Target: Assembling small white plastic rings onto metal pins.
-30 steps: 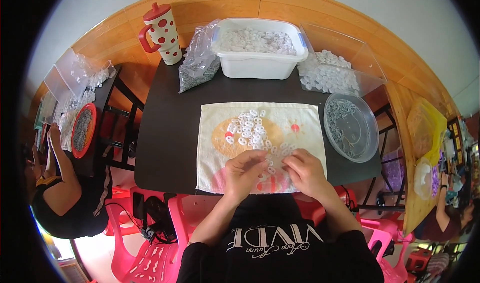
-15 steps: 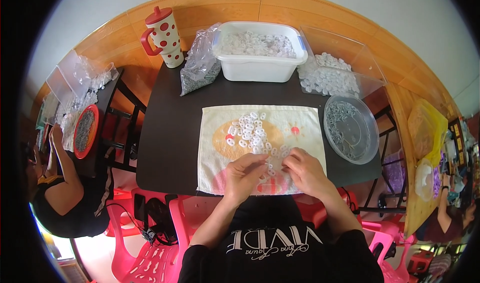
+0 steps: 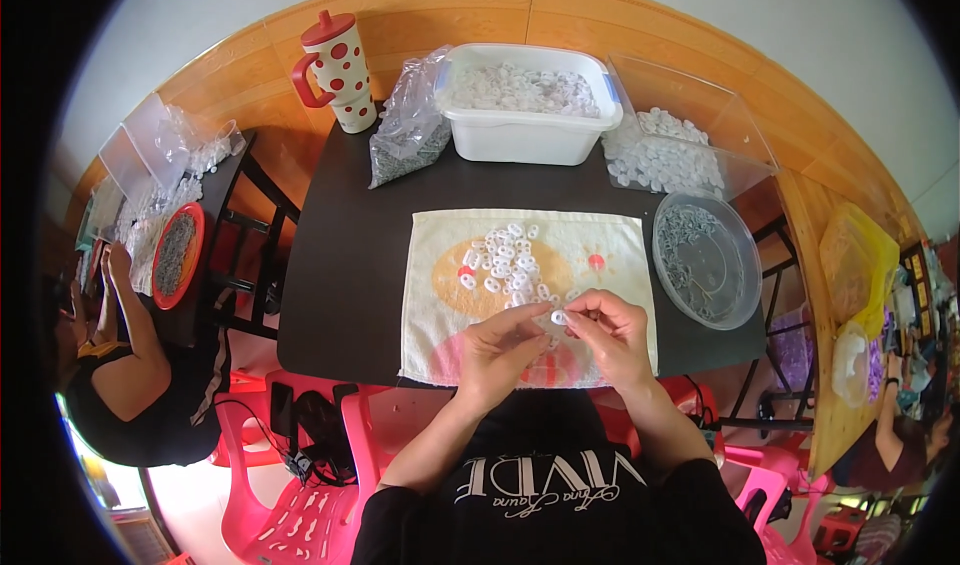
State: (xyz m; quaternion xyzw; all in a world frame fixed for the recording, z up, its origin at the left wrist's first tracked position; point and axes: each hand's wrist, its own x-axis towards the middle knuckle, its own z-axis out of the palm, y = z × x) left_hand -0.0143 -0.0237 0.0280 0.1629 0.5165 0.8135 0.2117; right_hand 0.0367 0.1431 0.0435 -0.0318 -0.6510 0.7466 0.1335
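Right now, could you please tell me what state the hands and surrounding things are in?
Right hand: pinching a white piece
Left hand: thumb and forefinger apart
Towel: spread flat
Tumbler: upright, lidded
Bag: partly filled
White tub: open, filled
Clear bin: partly filled
Round dish: open, partly filled

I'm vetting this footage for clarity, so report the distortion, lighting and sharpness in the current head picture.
Head view: fisheye bending arches the orange wall panelling, with black corners around the image; light washes out the pale floor at lower left; the loose white pieces show readable outlines, but the white piece at the right hand is too small for fine detail.
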